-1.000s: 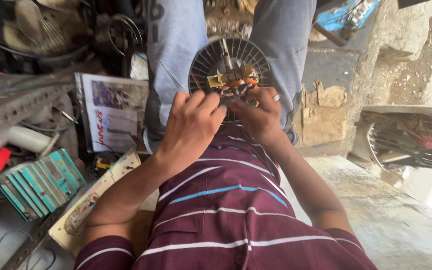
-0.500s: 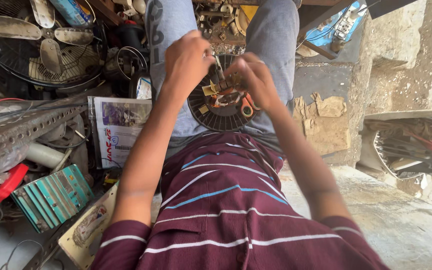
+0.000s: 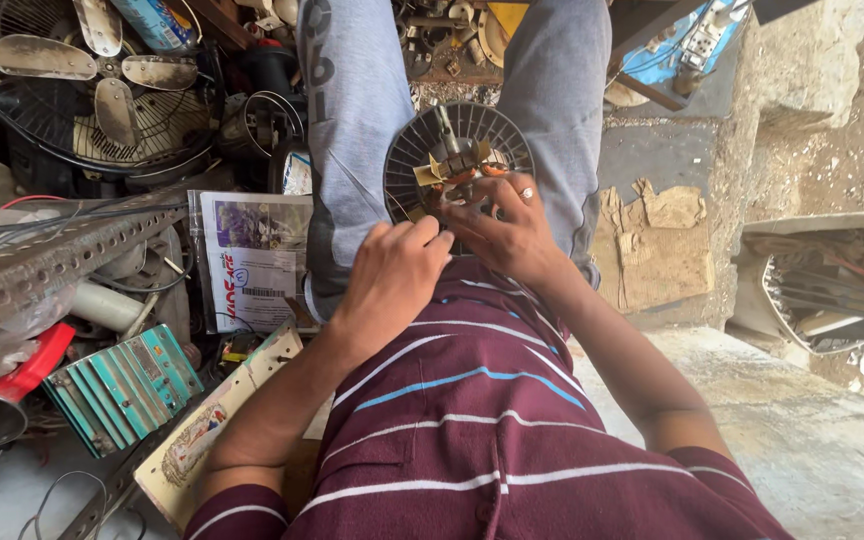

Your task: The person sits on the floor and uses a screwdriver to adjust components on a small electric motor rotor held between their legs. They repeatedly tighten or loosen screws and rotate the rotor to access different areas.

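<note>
Both hands, left hand (image 3: 392, 275) and right hand (image 3: 504, 228), pinch at the round black ribbed fan motor (image 3: 457, 160) (wiring exposed), so steady, gentle fingertip pressure suits best

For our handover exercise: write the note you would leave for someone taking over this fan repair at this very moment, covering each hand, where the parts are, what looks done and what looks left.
Left hand: fingers curled at the near edge of the round black motor housing, touching it.
Right hand: fingers on the exposed windings and yellow pieces at the housing's centre; whether it grips anything cannot be told.
Housing rests in the lap between the knees, shaft pointing up.
Fan with blades and grille lies to the left, apart; a teal finned part lies nearer on the left.
Done: motor is out of the fan and open.
Left: winding work appears unfinished; motor not refitted.
</note>
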